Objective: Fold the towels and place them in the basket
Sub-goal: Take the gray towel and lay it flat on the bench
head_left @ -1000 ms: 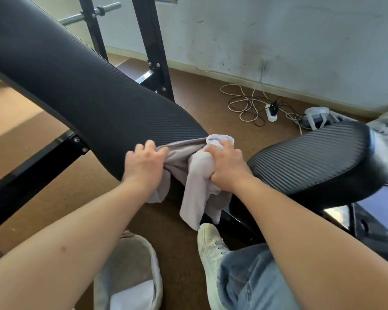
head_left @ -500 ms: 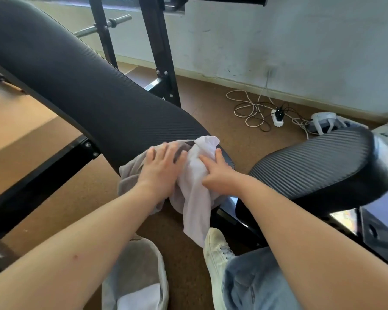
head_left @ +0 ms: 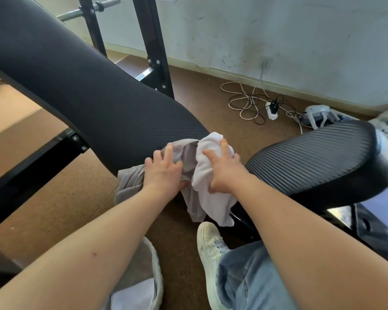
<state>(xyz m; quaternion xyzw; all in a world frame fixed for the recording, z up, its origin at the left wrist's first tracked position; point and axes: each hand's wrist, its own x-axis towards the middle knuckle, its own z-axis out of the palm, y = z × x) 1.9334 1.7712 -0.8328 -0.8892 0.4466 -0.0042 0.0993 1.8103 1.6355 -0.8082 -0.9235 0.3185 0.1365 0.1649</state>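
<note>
Pressing flat where a second ago they clenched it in fists, the left hand and right hand lie side by side, fingers spread, on the towel draped over the worktop's lower end, above the basket.

Left hand and right hand flat, fingers straight

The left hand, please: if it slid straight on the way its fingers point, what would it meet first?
The left hand rests on the towel near its grey edge, so it would probably slide almost at once onto the bench's black backrest pad. Depth is unclear, but nothing else seems to lie between.
</note>
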